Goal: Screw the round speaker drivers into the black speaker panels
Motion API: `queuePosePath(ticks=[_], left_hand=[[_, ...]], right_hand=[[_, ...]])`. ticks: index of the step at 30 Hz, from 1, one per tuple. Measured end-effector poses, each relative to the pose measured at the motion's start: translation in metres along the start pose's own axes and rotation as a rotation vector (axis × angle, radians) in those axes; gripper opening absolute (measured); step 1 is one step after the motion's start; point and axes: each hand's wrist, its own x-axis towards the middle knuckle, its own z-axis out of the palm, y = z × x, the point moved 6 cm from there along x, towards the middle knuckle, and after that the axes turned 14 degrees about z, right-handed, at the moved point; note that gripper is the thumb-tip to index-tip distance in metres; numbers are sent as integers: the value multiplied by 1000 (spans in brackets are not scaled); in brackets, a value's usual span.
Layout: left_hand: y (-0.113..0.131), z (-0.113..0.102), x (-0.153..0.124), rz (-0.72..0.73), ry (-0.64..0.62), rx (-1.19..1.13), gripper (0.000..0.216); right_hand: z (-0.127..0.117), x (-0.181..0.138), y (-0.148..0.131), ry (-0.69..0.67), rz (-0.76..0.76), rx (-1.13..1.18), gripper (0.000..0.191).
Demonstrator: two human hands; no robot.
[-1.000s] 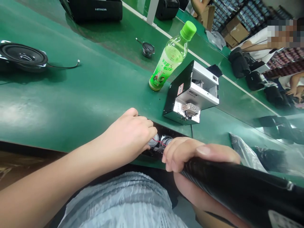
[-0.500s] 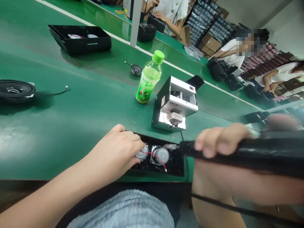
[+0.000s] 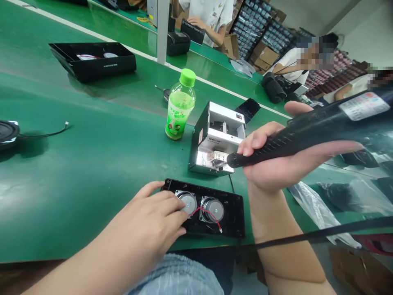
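A black speaker panel point(image 3: 235, 213) lies on the green bench, with two round speaker drivers on it; the right-hand driver point(image 3: 215, 210) has red wires ending in a white plug. My left hand point(image 3: 153, 221) grips the panel's left end, fingers curled over the left driver point(image 3: 188, 203) and one at the far edge. Raised above the bench on the right, my right hand point(image 3: 273, 164) is wrapped round a black electric screwdriver point(image 3: 310, 129). The screwdriver's nose is at the metal outlet of a black-and-white screw feeder point(image 3: 215, 141); its bit is hard to make out there.
A green-capped drink bottle point(image 3: 180, 106) stands left of the feeder. Farther left are a black speaker housing point(image 3: 104, 67) and loose drivers, one point(image 3: 7, 133) at the left edge. Clear plastic bags point(image 3: 319, 209) lie at right. A black cable crosses the lower right. Co-workers sit beyond.
My right hand has moved the screwdriver from over the panel's right end up and away to the feeder's outlet. My left hand stays on the panel. The whole view has shifted slightly.
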Motion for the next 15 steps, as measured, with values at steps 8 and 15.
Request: queuePosePath(ticks=[8, 15], left_hand=[[48, 33, -24, 150, -73, 388, 38], [56, 36, -19, 126, 10, 454, 35]], right_hand=[[-9, -21, -20, -38, 274, 53, 63], [33, -53, -40, -221, 359, 83, 42]])
